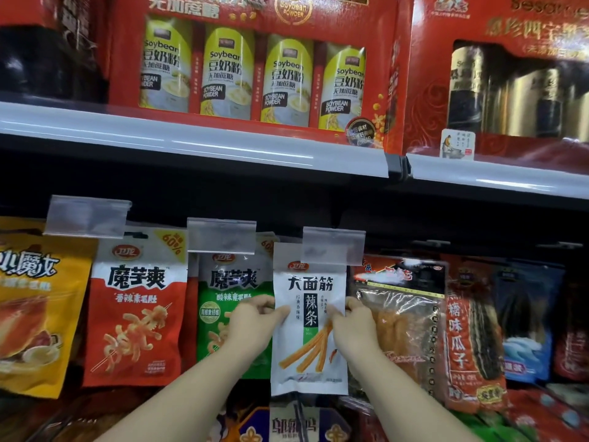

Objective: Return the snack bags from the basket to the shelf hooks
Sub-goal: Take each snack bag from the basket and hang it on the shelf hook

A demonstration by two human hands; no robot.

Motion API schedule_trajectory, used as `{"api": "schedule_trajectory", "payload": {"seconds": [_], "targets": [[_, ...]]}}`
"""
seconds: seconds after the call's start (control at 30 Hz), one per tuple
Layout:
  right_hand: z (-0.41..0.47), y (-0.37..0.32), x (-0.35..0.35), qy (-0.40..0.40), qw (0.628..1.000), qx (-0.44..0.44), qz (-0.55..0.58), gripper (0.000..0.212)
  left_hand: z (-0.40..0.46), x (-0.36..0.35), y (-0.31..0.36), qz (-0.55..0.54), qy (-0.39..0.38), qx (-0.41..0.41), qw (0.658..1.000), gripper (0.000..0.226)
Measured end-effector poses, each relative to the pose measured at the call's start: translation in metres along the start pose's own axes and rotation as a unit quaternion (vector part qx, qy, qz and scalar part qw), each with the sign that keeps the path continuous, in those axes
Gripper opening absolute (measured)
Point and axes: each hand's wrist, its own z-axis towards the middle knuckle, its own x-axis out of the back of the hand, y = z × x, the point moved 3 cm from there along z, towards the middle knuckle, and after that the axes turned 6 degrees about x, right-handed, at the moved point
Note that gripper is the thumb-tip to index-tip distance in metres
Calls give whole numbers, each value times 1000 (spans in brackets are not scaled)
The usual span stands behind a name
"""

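Note:
A white snack bag (308,317) with black characters and a green stripe hangs upright in the middle of the hook row, its top tucked behind a clear price-tag holder (333,245). My left hand (255,323) pinches the bag's left edge at mid height. My right hand (353,323) pinches its right edge at the same height. The hook itself is hidden behind the tag holder. No basket is in view.
Left of the white bag hang a green bag (229,314), a red bag (137,311) and a yellow bag (35,307). A clear-front orange bag (401,320) and a sunflower-seed bag (471,339) hang to the right. Red soybean powder boxes (251,68) stand on the shelf above.

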Motion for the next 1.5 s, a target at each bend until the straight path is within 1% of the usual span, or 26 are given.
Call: {"api": "schedule_trajectory", "payload": {"seconds": [0.1, 0.17, 0.27, 0.37, 0.5, 0.57, 0.63, 0.73, 0.77, 0.83, 0.9, 1.0, 1.03, 1.1, 1.17, 1.23, 1.33, 1.4, 1.5], "targets": [[9, 5, -6, 13, 1000, -2, -19, 13, 4, -2, 2, 49, 15, -6, 999, 24], [13, 10, -9, 21, 999, -1, -26, 15, 8, -4, 2, 63, 20, -16, 998, 23], [15, 13, -11, 30, 999, 3, -28, 12, 12, -8, -4, 76, 25, -18, 997, 25], [9, 13, -10, 28, 998, 21, -45, 4, 17, -7, -9, 75, 37, -33, 996, 32], [-5, 15, -13, 21, 996, 55, -71, 37, 16, -1, -14, 111, 72, -67, 989, 32], [-13, 13, -16, 9, 993, 81, -89, 46, 15, 2, -16, 120, 84, -75, 986, 32], [-21, 11, -19, -1, 988, 107, -114, 56, 12, 7, -16, 124, 77, -73, 987, 26], [-30, 10, -25, -16, 969, 141, -201, 67, 8, 15, -16, 155, 70, -72, 983, 13], [-33, 10, -28, -16, 962, 156, -225, 69, 6, 18, -18, 173, 70, -74, 980, 13], [-36, 13, -31, -12, 953, 168, -252, 68, -1, 25, -22, 236, 74, -86, 965, 26], [-41, 17, -33, -20, 939, 172, -296, 69, -11, 34, -27, 296, 82, -120, 944, 27], [-56, 20, -37, -13, 893, 208, -399, 85, -26, 52, -37, 373, 75, -154, 912, 25], [-61, 21, -38, -6, 873, 224, -433, 86, -30, 59, -43, 397, 74, -159, 901, 26], [-70, 24, -45, -8, 837, 253, -485, 82, -40, 76, -55, 451, 72, -162, 875, 28], [-79, 25, -54, -31, 813, 276, -512, 71, -51, 95, -65, 498, 76, -158, 849, 28], [-89, 19, -66, -64, 797, 296, -522, 61, -63, 116, -74, 533, 85, -151, 828, 28], [-110, 0, -94, -138, 791, 326, -500, 47, -81, 150, -87, 584, 99, -138, 794, 31], [-124, -12, -118, -185, 783, 349, -479, 44, -95, 176, -99, 615, 105, -117, 772, 33], [-152, -30, -159, -252, 776, 381, -435, 40, -119, 220, -121, 633, 112, -56, 764, 33]]}}
